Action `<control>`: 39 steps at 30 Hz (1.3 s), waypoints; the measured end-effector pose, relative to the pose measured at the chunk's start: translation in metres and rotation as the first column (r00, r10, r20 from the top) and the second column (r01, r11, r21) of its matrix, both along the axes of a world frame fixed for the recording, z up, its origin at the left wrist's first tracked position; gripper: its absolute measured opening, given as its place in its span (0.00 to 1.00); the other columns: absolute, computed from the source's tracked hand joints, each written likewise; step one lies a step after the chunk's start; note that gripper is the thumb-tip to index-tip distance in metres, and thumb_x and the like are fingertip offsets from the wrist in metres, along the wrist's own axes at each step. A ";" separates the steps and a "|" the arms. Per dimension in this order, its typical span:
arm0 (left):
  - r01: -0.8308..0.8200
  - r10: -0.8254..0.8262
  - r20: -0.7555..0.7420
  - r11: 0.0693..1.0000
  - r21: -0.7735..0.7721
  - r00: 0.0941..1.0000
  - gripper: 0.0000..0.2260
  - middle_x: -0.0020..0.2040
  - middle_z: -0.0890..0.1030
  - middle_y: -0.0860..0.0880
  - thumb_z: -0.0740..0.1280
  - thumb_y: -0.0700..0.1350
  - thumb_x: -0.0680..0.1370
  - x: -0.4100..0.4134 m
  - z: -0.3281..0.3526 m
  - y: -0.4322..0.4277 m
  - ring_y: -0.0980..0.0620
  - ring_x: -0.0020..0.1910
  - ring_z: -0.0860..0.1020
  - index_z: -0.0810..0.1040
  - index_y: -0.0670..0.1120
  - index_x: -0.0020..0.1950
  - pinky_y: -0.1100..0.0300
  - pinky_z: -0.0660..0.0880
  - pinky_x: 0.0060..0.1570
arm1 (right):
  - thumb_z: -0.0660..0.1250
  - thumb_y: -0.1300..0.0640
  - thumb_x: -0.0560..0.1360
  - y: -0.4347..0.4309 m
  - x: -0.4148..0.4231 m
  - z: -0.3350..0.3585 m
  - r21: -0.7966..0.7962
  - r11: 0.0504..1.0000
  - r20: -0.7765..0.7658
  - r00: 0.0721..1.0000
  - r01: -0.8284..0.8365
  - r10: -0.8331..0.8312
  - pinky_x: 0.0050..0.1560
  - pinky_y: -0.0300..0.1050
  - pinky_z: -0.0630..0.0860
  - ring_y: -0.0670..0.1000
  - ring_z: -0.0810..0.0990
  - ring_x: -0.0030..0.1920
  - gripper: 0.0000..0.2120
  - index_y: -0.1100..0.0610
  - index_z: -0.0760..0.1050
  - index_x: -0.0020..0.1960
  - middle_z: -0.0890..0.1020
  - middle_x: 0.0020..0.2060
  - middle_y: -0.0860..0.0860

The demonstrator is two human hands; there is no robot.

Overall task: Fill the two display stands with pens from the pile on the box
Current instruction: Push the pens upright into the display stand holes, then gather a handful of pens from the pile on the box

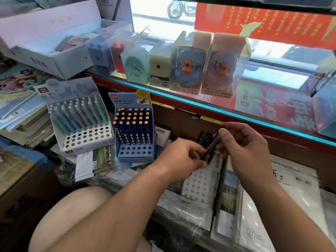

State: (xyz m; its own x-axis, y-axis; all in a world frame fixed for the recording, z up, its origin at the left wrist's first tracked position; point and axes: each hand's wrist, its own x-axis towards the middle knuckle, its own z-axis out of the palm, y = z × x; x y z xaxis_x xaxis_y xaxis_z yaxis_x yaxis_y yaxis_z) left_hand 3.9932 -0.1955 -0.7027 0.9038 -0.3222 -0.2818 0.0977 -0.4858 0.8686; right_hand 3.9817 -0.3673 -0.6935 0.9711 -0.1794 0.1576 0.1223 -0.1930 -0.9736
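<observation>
Dark pens [211, 150], blurred so the count cannot be told, sit just right of centre, held by both hands. The left hand [181, 159] has its fingers curled, pinching their lower end. The right hand [243, 148] pinches their upper end between thumb and fingertips. At nine o'clock from the hands stands the blue stand [127, 158], its rear rows filled with orange-capped pens [133, 128] and its front holes open. Just beyond it, at ten o'clock, is the pale stand [91, 146] with pastel pens [80, 113]. Boxed sharpeners [189, 60] line the glass shelf [236, 113] at twelve o'clock.

bright window [163, 24] glare behind, hands [183, 159] motion-blurred (edges bowed by wide lens).
</observation>
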 end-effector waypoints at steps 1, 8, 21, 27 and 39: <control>0.013 -0.013 0.006 1.000 0.002 1.000 0.07 0.38 0.81 0.53 0.74 0.43 0.78 -0.001 0.000 -0.002 0.53 0.40 0.80 0.84 0.56 0.48 0.54 0.82 0.47 | 0.70 0.58 0.78 -0.001 -0.001 0.002 -0.017 1.000 0.008 1.000 -0.027 0.027 0.39 0.40 0.82 0.49 0.83 0.38 0.07 0.52 0.81 0.56 0.85 0.41 0.51; -0.058 0.049 0.053 0.982 0.179 0.997 0.20 0.49 0.77 0.53 0.80 0.50 0.72 -0.002 -0.006 0.002 0.54 0.47 0.78 0.74 0.54 0.59 0.52 0.81 0.53 | 0.71 0.60 0.79 -0.013 0.000 -0.003 0.006 0.994 0.133 0.985 0.111 -0.110 0.39 0.41 0.82 0.56 0.85 0.42 0.06 0.52 0.82 0.54 0.86 0.43 0.54; 0.058 -0.053 -0.026 0.934 0.353 0.998 0.29 0.50 0.79 0.52 0.76 0.45 0.76 -0.001 -0.018 0.006 0.52 0.47 0.79 0.68 0.53 0.73 0.55 0.77 0.49 | 0.72 0.55 0.78 -0.011 -0.010 -0.042 -0.408 0.906 0.100 0.992 0.111 -0.077 0.45 0.26 0.74 0.38 0.80 0.48 0.09 0.47 0.82 0.58 0.82 0.48 0.40; 0.081 -0.077 -0.026 0.922 0.379 0.997 0.30 0.49 0.80 0.51 0.77 0.46 0.76 -0.002 -0.020 0.008 0.52 0.46 0.78 0.68 0.53 0.74 0.54 0.76 0.47 | 0.72 0.56 0.78 -0.010 -0.010 -0.048 -0.522 0.845 0.131 0.990 0.114 -0.053 0.46 0.25 0.72 0.35 0.77 0.49 0.12 0.52 0.81 0.62 0.80 0.49 0.43; 0.108 -0.088 -0.066 0.898 0.427 0.994 0.29 0.63 0.80 0.48 0.76 0.48 0.76 -0.001 -0.019 0.005 0.45 0.57 0.80 0.68 0.52 0.74 0.49 0.80 0.55 | 0.71 0.57 0.77 -0.005 -0.007 -0.067 -0.745 0.656 0.223 0.972 0.122 0.073 0.44 0.43 0.72 0.49 0.77 0.46 0.08 0.57 0.83 0.55 0.82 0.46 0.50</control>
